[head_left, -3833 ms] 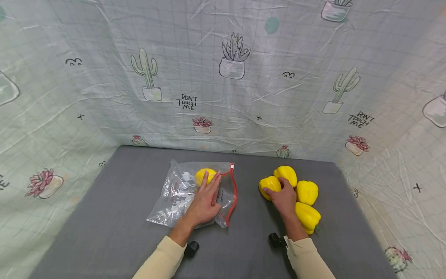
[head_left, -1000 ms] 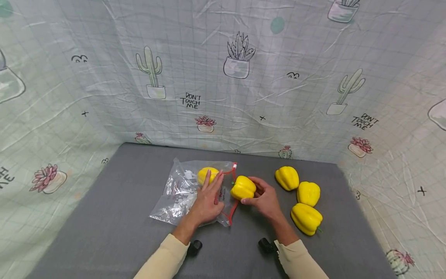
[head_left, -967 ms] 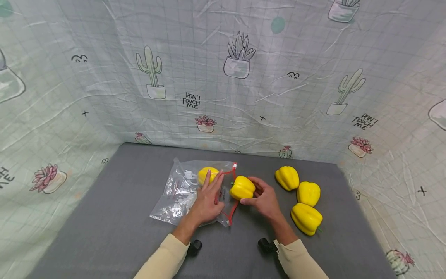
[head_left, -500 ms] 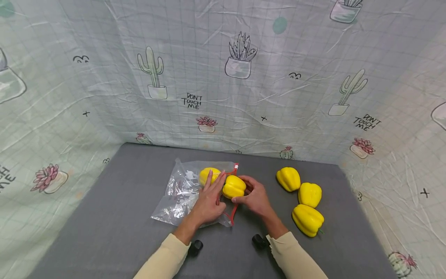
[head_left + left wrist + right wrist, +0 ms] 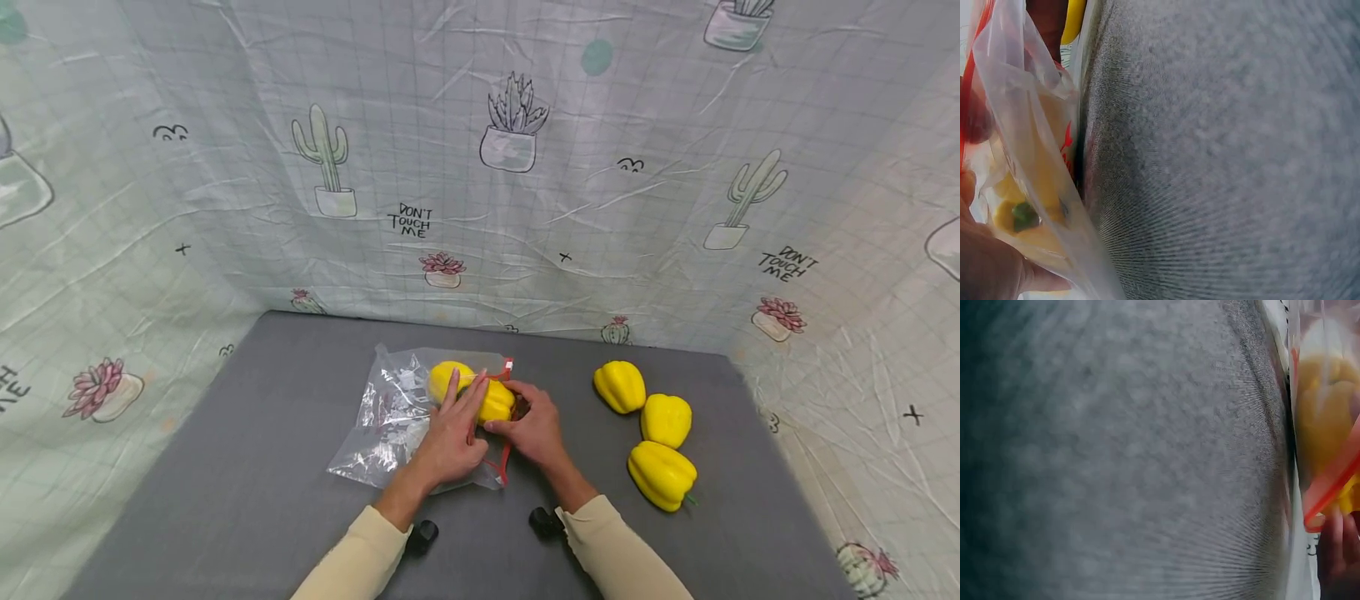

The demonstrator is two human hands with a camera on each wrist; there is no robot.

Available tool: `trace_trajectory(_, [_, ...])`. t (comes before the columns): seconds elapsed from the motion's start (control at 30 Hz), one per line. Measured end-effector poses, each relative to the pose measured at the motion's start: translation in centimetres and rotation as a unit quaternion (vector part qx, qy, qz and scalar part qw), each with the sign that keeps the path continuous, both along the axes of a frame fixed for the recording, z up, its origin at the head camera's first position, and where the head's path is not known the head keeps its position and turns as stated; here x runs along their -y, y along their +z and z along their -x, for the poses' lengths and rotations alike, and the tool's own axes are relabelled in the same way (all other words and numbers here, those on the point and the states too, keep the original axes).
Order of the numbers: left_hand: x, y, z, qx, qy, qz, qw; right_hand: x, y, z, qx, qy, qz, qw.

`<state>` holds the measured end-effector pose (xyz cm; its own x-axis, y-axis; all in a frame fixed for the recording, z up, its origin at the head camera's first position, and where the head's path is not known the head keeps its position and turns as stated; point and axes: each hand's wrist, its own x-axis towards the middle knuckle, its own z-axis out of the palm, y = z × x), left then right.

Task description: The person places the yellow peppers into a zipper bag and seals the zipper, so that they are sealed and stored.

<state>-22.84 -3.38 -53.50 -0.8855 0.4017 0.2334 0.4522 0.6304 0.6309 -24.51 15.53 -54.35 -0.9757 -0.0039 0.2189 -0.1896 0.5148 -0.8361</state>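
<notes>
A clear plastic zip bag (image 5: 386, 417) with a red closure lies flat, its mouth facing right. One yellow bell pepper (image 5: 447, 379) is inside it. My left hand (image 5: 447, 442) rests across the bag near the mouth, fingers straight and spread, beside the raised red-edged film. My right hand (image 5: 534, 425) grips a second yellow bell pepper (image 5: 497, 403) at the mouth, thumb on the near side and fingers behind. Much of this pepper is within the bag, partly covered by my left fingers. In the left wrist view, a green stem (image 5: 1024, 216) shows through the film.
Three more yellow bell peppers stand to the right: a far one (image 5: 619, 387), a middle one (image 5: 666, 420) and a near one (image 5: 662, 475) lying on its side. The grey table (image 5: 247, 467) is enclosed by a cactus-print cloth (image 5: 420, 167).
My right hand took a pepper from the group on the right and carried it left into the bag's mouth. My left hand has stayed on the bag.
</notes>
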Motion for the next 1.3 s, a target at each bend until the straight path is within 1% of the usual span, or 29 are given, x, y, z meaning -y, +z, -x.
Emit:
trace_trajectory(0.07, [0.0, 0.0, 0.0, 0.002, -0.002, -0.002, 1.0000, 0.0, -0.1, -0.1, 0.006, 0.006, 0.011, 0.9999])
trace_trajectory(0.13, [0.0, 0.0, -0.1, 0.002, -0.002, -0.004, 1.0000, 0.0, -0.2, -0.2, 0.019, 0.018, 0.042, 0.9988])
trace_trajectory(0.23, [0.0, -0.1, 0.0, 0.003, 0.002, -0.003, 1.0000, -0.1, -0.1, -0.1, 0.041, 0.025, 0.070, 0.9964])
trace_trajectory(0.33, [0.0, -0.2, 0.0, 0.007, 0.005, -0.002, 1.0000, -0.1, 0.0, 0.2, 0.061, 0.027, 0.076, 0.9949])
trace_trajectory(0.47, [0.0, -0.3, 0.0, 0.016, 0.004, 0.001, 0.9999, 0.2, -0.1, 0.5, 0.073, 0.032, 0.082, 0.9934])
trace_trajectory(0.6, [-0.1, -0.3, -0.1, 0.021, 0.005, -0.001, 0.9998, 0.4, -0.1, 0.5, 0.078, 0.015, 0.094, 0.9924])
trace_trajectory(0.67, [-0.1, -0.2, -0.1, 0.020, 0.006, -0.007, 0.9998, 0.4, -0.2, 0.5, 0.076, 0.004, 0.086, 0.9934])
trace_trajectory(0.73, [-0.1, -0.2, -0.1, 0.016, 0.004, -0.009, 0.9998, 0.4, -0.2, 0.6, 0.068, 0.004, 0.071, 0.9952])
trace_trajectory(0.93, [-0.4, 0.2, 0.0, 0.009, -0.007, -0.002, 0.9999, 0.7, -0.4, 0.9, 0.041, 0.028, 0.018, 0.9986])
trace_trajectory(1.0, [-0.3, 0.3, 0.0, 0.009, -0.006, -0.004, 0.9999, 0.8, -0.3, 1.0, 0.044, 0.033, 0.003, 0.9985])
trace_trajectory(1.07, [-0.3, 0.3, 0.0, 0.008, -0.002, -0.007, 0.9999, 0.9, -0.2, 1.0, 0.055, 0.038, 0.001, 0.9977])
trace_trajectory(1.1, [-0.3, 0.3, 0.0, 0.007, 0.001, -0.009, 0.9999, 0.9, -0.1, 1.0, 0.065, 0.041, 0.012, 0.9970])
trace_trajectory(1.17, [-0.3, 0.3, 0.0, 0.002, 0.005, -0.015, 0.9999, 0.8, 0.0, 0.9, 0.092, 0.043, 0.051, 0.9935])
trace_trajectory(1.23, [-0.4, 0.1, 0.0, 0.003, 0.005, -0.016, 0.9998, 0.7, -0.1, 0.9, 0.107, 0.047, 0.089, 0.9891])
trace_trajectory(1.3, [-0.5, 0.1, -0.1, 0.007, 0.003, -0.016, 0.9998, 0.6, -0.2, 1.0, 0.119, 0.048, 0.112, 0.9855])
